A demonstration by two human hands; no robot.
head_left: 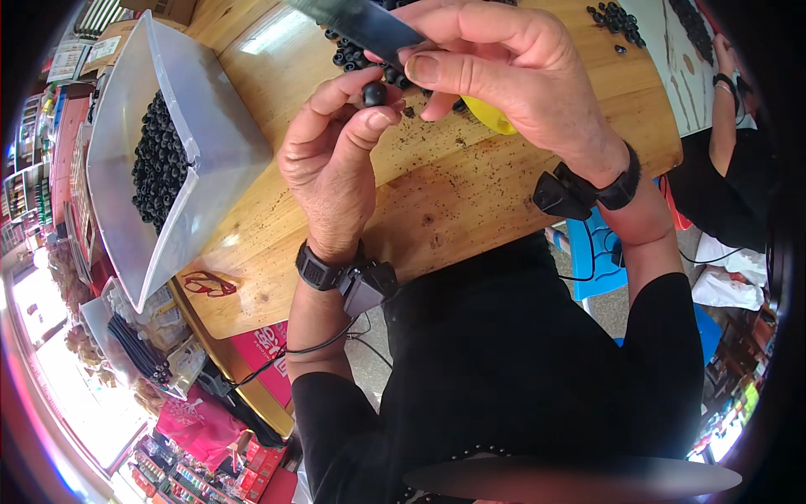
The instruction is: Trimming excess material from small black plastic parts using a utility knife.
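Observation:
My left hand point(340, 155) pinches a small black ball-shaped piece point(374, 94) between thumb and fingertips. Just above and to the right, my right hand point(504, 71) grips a knife with a wide dark blade point(357, 29), which points to the upper left. Part of a yellow rounded thing point(491, 116) shows under the right palm; whether it joins the blade I cannot tell. Behind both hands lies a heap of small black round pieces point(344, 55), some with holes, partly covered by the blade and fingers. Dark crumbs dot the wooden table point(420, 218).
A clear plastic bin point(222, 126) at the left contains many black pieces point(158, 164). Red-framed glasses point(210, 284) lie near the table's left edge. More black pieces point(617, 23) sit at the far right. Another person's arm point(722, 109) reaches over a white table, beyond a blue stool point(600, 260).

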